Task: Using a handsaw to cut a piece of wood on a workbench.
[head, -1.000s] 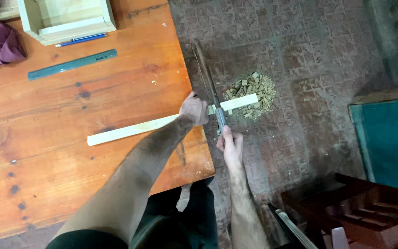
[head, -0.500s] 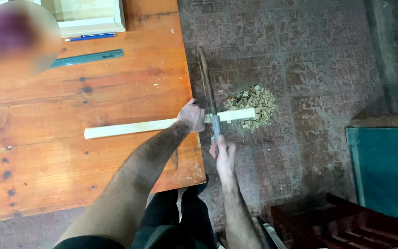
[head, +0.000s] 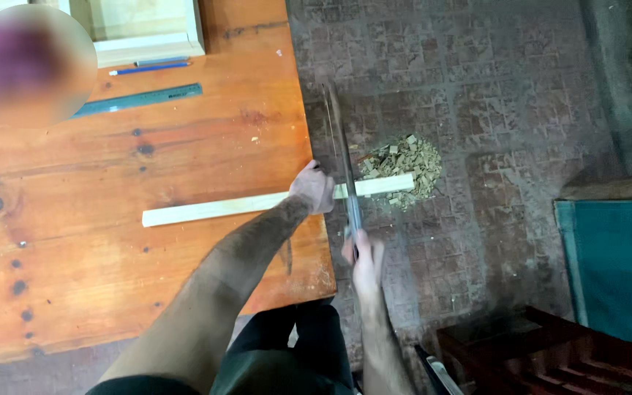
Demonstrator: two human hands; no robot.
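L hand (head: 313, 188) presses the pale wood strip (head: 213, 208) flat at the desk (head: 111, 278) edge, grip closed over it. The strip's end sticks out past the edge, above a pile of offcuts (head: 404, 159) on the floor. R hand (head: 363, 256), grip closed round the handle of a saw (head: 341, 157), blade across the strip just beside the L hand. Ruler (head: 140, 99) & pen (head: 148, 68) lie well apart.

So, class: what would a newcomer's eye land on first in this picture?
First, the left hand pinning a pale wooden strip at the edge of the orange table, while the right hand works a handsaw across it. Next, the heap of wood offcuts on the floor below the overhanging end.
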